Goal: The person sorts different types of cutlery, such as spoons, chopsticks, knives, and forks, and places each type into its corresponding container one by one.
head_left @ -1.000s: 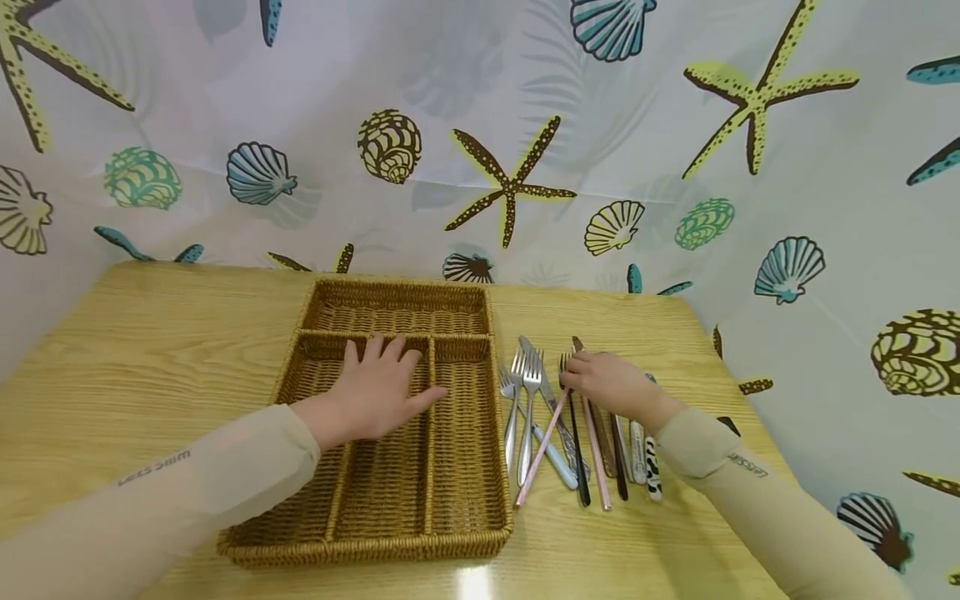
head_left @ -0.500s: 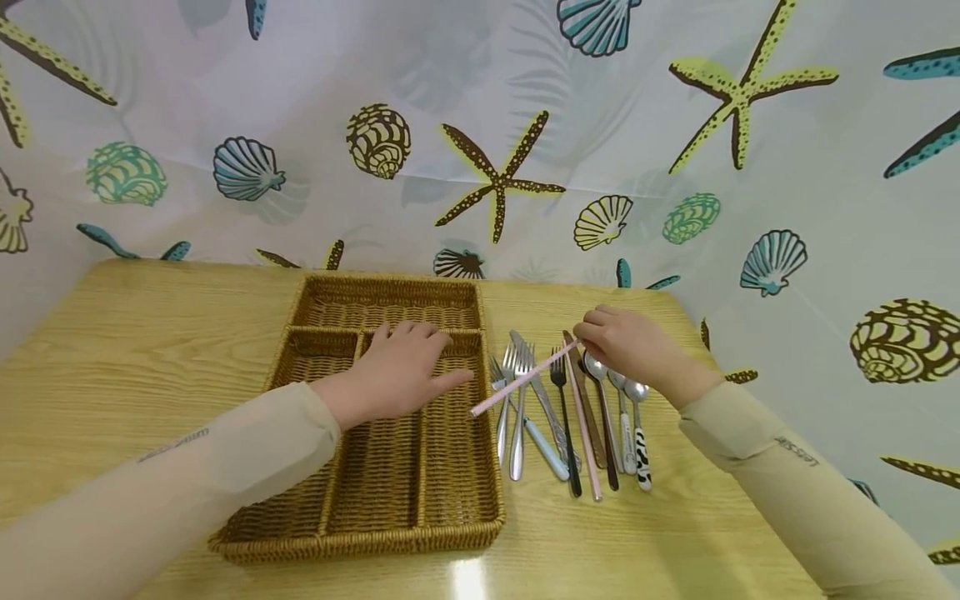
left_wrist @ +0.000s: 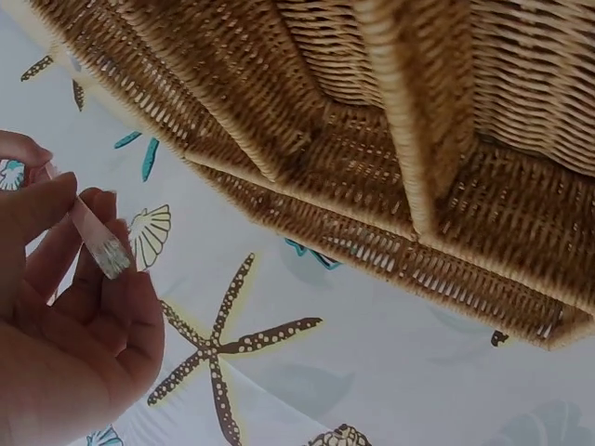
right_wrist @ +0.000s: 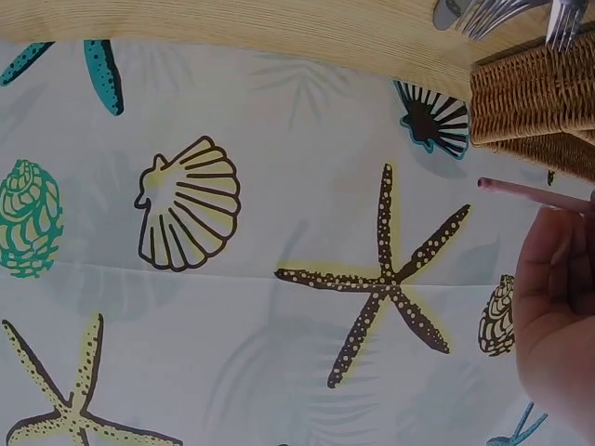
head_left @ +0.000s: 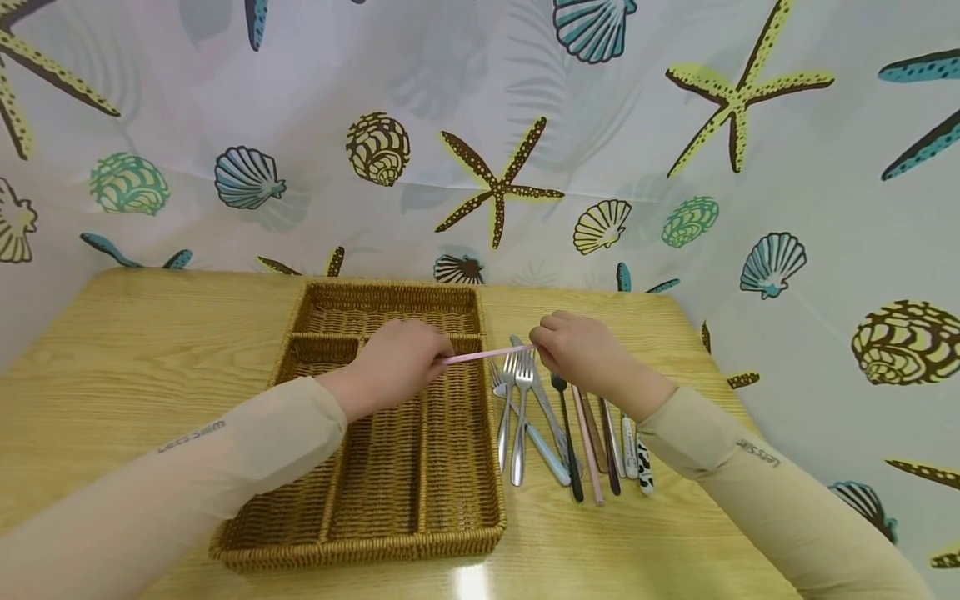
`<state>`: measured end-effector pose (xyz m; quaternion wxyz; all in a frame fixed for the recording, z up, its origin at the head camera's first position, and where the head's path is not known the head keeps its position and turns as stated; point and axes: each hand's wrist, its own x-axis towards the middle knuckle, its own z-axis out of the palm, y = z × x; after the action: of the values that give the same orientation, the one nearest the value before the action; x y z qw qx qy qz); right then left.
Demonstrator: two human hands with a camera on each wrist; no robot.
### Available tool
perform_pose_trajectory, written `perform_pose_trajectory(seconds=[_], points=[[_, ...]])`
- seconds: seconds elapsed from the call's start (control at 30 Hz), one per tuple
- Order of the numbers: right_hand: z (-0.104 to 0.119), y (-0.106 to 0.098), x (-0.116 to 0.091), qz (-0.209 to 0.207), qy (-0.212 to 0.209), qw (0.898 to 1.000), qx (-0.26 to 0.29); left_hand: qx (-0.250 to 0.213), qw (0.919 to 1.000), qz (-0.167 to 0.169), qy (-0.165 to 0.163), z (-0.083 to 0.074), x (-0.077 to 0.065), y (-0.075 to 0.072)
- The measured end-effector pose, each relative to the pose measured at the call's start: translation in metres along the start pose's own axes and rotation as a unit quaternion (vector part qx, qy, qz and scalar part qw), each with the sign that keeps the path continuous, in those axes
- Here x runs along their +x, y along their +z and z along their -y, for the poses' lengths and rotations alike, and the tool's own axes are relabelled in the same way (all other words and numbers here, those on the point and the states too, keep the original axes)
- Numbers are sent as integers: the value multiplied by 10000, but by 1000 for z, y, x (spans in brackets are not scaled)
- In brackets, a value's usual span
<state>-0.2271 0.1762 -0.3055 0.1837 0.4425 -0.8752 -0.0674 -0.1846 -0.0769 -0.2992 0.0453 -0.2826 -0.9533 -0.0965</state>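
Between my two hands a thin pink chopstick (head_left: pixel 489 355) is held almost level, above the right side of the wicker tray (head_left: pixel 356 548) and the forks. My left hand (head_left: pixel 401 362) pinches its left end over the tray; in the left wrist view a silvery patterned tip of the chopstick (left_wrist: pixel 104 243) sticks out past the thumb. At the other end my right hand (head_left: pixel 577 350) grips with curled fingers, above the cutlery. The right wrist view shows a blunt end of the chopstick (right_wrist: pixel 521 192) poking out of the right hand (right_wrist: pixel 553 307).
Silver forks (head_left: pixel 517 417), a blue-handled piece (head_left: pixel 547 454), a black fork (head_left: pixel 573 458), another pink chopstick (head_left: pixel 590 454) and several other handles lie on the wooden table (head_left: pixel 570 550), right of the tray. A patterned curtain (head_left: pixel 300 100) hangs behind.
My right hand has lifted the pink chopstick off the cutlery and brought it left and level. My left hand, spread over the tray before, has closed on its left end.
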Motion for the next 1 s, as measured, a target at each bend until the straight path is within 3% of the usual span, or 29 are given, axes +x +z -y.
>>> perform_pose_trajectory(seconds=[0.13,0.3,0.67,0.83,1.0], points=[[2,-1,3,-142,45,9999,-31,63,9998,-151,-74,7,2,-3],[-2,0,1,-433,250,9987,-98,103,9993,-28,-345,21,6,-9],[-19,0,-36,-170,1236,9921,100,324,9972,95,-665,81,15,-11],[-25,1,-58,-46,1697,9855,81,301,9969,295,-669,108,17,-2],[-31,2,-74,-151,1756,9843,117,383,9949,551,-750,133,16,11]])
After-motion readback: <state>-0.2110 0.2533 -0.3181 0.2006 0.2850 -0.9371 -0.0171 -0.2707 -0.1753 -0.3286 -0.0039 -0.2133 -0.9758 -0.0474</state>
